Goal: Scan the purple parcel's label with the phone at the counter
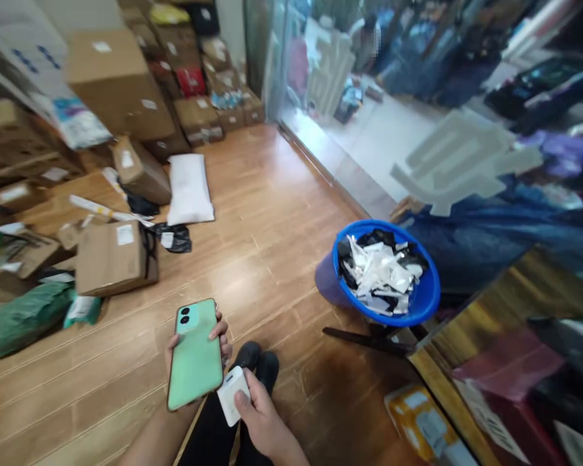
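- Left hand is wrapped around a green phone, back side up with the twin camera lenses at the top; fingertips curl over its right edge, so the grip is closed on it.
- Right hand pinches a small white box, thumb pressed on its top face, fingers tucked beneath it.
- The box sits just at the phone's lower right corner, touching or very nearly; I cannot tell which.
- Both things hover low over the person's lap, above dark trousers and a pair of black shoes on the wooden floor.
- To the right, a blue basin stands on the floor, heaped with white and black scraps.
- Over on the left: a brown cardboard box, a white padded parcel, a green bag.
- More cartons stacked along the far wall.
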Motion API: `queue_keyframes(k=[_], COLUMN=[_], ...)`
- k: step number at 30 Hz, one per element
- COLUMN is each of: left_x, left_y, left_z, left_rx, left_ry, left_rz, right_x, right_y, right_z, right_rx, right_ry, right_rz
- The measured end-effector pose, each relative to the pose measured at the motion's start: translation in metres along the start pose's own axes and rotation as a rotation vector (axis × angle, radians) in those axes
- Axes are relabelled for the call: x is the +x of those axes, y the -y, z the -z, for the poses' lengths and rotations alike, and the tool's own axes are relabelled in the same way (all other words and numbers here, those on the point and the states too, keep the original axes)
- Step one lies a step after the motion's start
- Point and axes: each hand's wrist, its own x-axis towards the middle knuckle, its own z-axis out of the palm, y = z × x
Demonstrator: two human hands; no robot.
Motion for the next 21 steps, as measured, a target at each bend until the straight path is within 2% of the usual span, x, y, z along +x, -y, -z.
queue_keyframes(k=[2,5,7,10,12,15,17,21], left_x=[-0.046,-0.112,-0.155,-0.221,-0.266,-0.333,-0.376,-0.454], left_y=[-0.025,-0.063,-0.090,-0.133,-0.164,-0.211,-0.241,-0.299], left_z=[-0.031,-0.054,-0.058,-0.049,-0.034,0.006,0.042,0.129], left_rx=[0.027,0.053,0.075,0.077,0.074,0.128,0.175,0.313], left_ry=[0.161,0.377,0.464,0.498,0.515,0.553,0.592,0.824], left_rz=[-0.089,-0.189,-0.265,-0.409,-0.498,-0.634,-0.730,-0.854], right_x=[-0.014,-0.028,-0.033,-0.035,-0.033,-0.030,-0.029,-0.025], right_y=[0.048,0.099,0.122,0.147,0.156,0.151,0.132,0.079], right_z=[-0.031,-0.085,-0.125,-0.192,-0.242,-0.327,-0.388,-0.510], right_rx=[-0.062,-0.027,0.034,0.050,0.005,-0.121,-0.176,-0.214], right_ry=[0.078,0.298,0.463,0.643,0.748,0.904,0.987,1.120], right_rz=[0.025,0.071,0.086,0.082,0.072,0.016,-0.055,-0.166])
